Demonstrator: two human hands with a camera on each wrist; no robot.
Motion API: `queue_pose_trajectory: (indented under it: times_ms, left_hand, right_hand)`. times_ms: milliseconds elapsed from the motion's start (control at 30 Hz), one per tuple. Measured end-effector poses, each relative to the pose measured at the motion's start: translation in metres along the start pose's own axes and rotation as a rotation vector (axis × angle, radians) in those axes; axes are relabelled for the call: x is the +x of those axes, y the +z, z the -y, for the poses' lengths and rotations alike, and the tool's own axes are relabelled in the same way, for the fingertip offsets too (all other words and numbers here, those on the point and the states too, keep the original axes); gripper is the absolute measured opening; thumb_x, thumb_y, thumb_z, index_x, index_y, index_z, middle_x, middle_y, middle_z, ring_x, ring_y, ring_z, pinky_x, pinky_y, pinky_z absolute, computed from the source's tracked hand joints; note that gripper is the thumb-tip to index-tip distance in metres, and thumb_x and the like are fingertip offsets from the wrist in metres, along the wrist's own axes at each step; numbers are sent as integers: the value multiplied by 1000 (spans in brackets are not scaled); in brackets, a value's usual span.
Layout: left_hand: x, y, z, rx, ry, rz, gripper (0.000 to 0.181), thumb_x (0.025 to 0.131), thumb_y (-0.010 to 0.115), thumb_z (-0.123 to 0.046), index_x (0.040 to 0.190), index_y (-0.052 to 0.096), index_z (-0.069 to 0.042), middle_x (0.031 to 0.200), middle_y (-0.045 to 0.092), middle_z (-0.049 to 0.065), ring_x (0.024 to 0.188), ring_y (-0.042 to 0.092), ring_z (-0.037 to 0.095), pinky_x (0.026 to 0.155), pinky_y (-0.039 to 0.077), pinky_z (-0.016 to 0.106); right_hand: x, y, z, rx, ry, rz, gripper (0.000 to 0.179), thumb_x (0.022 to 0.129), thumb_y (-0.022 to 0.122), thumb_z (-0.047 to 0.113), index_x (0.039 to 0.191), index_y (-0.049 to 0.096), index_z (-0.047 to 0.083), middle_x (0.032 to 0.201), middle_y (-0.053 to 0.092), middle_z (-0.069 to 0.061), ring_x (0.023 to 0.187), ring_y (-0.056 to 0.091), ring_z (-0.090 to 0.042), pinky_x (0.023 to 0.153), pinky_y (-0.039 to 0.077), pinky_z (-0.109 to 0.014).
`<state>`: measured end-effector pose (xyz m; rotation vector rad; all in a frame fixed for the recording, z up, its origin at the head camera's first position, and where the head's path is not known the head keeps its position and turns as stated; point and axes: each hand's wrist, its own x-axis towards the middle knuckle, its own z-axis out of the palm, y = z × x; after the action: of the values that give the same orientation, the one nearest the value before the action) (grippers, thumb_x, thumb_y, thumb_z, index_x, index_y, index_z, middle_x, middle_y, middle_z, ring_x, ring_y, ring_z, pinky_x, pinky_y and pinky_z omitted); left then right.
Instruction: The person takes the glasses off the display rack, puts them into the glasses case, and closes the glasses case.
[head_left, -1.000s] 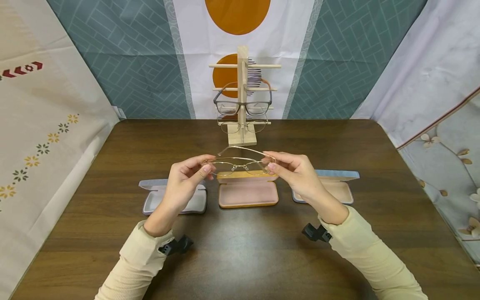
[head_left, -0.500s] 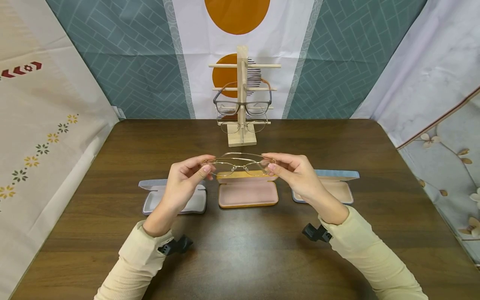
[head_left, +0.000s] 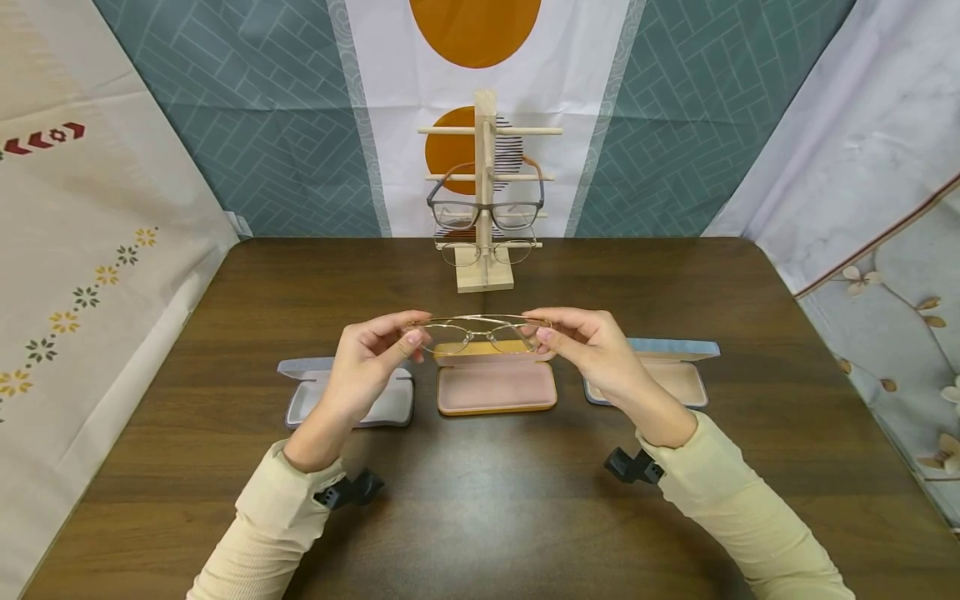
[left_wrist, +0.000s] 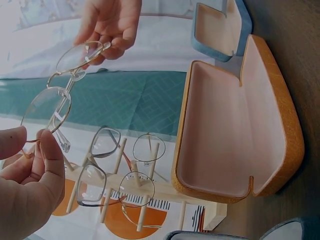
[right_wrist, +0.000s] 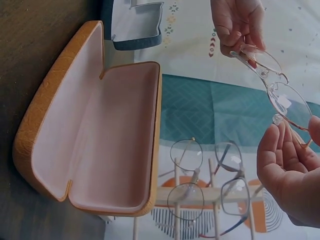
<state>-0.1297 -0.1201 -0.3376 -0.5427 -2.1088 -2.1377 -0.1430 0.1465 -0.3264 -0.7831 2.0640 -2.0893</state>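
Left hand (head_left: 366,352), right hand (head_left: 596,346) level, 2 pinching grips.

In the head view, the left hand (head_left: 369,346) hides part of the grey hinged case (head_left: 390,407), the right hand (head_left: 592,346) part of the light-blue hinged case (head_left: 678,382). Both partly cover the thin gold wire-framed eyeglasses (head_left: 480,333).

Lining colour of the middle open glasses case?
The lining is pale pink; it shows best in the right wrist view.
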Motion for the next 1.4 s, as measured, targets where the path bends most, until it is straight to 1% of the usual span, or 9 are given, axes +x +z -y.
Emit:
queue_pose_trajectory:
  times_ms: [167,433,667,867,967,1100,1167,1267,1400]
  left_hand:
    - [-1,0,1,11,-21,-14,23,85,57,8,107,58,15,76,65,-4,61,56,12,60,51,24]
    - [-3,-2,6,18,-29,-57,21,82,58,11,103,59,16,72,65,-5,57,56,11,58,50,23]
    - [-6,-5,11,39,-46,-72,19,82,60,10,100,60,16,70,65,-7,57,56,11,56,50,24]
    - [-10,-10,15,45,-62,-79,18,83,59,8,99,60,16,70,65,-5,57,56,12,55,50,23]
    - [-13,-12,17,51,-82,-79,18,84,59,7,99,60,17,70,65,-4,56,56,11,55,50,23]
    - [-17,-16,21,62,-94,-73,18,85,59,5,98,60,17,70,65,-5,55,56,11,53,49,22]
    - [-20,-19,23,66,-96,-69,18,85,59,5,98,60,17,70,65,-5,54,56,11,53,48,22]
    - [-24,-24,25,72,-103,-61,18,84,59,6,97,59,19,70,65,-5,53,56,11,52,48,22]
    - [-29,-29,27,91,-118,-53,20,85,60,4,98,58,20,69,65,-4,53,56,11,52,48,22]
  right_hand:
    - [-1,-1,-3,1,20,3,28,89,51,-6,114,51,-19,92,66,1,78,65,-17,68,53,-29]
    - [-4,1,-8,-4,76,-18,28,89,53,-4,114,53,-16,92,67,3,81,63,-14,72,52,-29]
    - [-5,5,-15,-12,118,-40,27,87,54,-5,112,55,-16,89,68,3,79,63,-12,70,51,-25]
    - [-6,10,-21,1,131,-39,26,87,55,-4,111,56,-16,88,67,4,78,63,-11,71,51,-25]
    - [-7,12,-24,-4,136,-36,25,87,55,-4,110,57,-15,87,67,0,77,63,-12,70,51,-27]
    - [-7,15,-29,-16,143,-37,24,86,57,-4,107,58,-15,87,66,-13,75,63,-13,70,52,-30]
    - [-7,18,-31,-24,152,-35,23,85,58,-4,106,59,-15,87,65,-17,74,63,-14,70,53,-30]
    - [-7,22,-33,-46,176,-33,24,85,59,-3,106,59,-14,87,65,-18,74,63,-14,69,52,-29]
    - [-7,27,-35,-74,200,-32,23,84,60,-3,106,61,-12,89,66,-17,76,64,-13,70,53,-32]
